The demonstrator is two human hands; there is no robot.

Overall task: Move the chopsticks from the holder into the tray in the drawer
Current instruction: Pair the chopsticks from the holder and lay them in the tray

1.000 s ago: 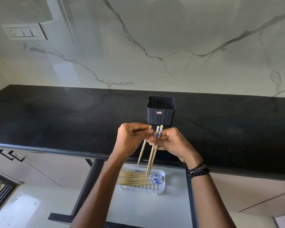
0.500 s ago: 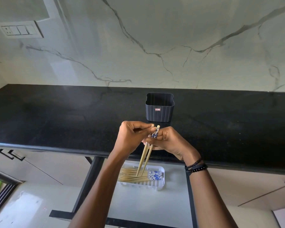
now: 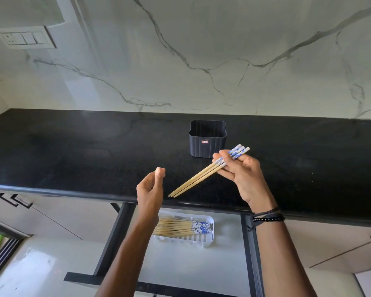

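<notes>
My right hand point(image 3: 241, 175) grips three wooden chopsticks point(image 3: 198, 175) near their blue-and-white patterned ends; they slant down to the left over the counter. My left hand point(image 3: 151, 189) hovers apart from them at the counter's front edge, fingers loosely curled and holding nothing. The dark ribbed holder point(image 3: 208, 139) stands on the black counter just behind my right hand, and no chopsticks show in it. Below, a white tray point(image 3: 211, 224) in the open drawer point(image 3: 247, 254) holds several chopsticks point(image 3: 176, 229) lying flat, patterned ends to the right.
The black stone counter point(image 3: 73, 151) runs the full width under a marble wall with a switch plate point(image 3: 25, 37). Closed cabinet fronts flank the drawer, with black handles point(image 3: 15, 200) on the left.
Both hands held the chopsticks together, pointing down. Now my left hand has let go and moved left, and my right hand has swung the bundle up to a slant, farther right.
</notes>
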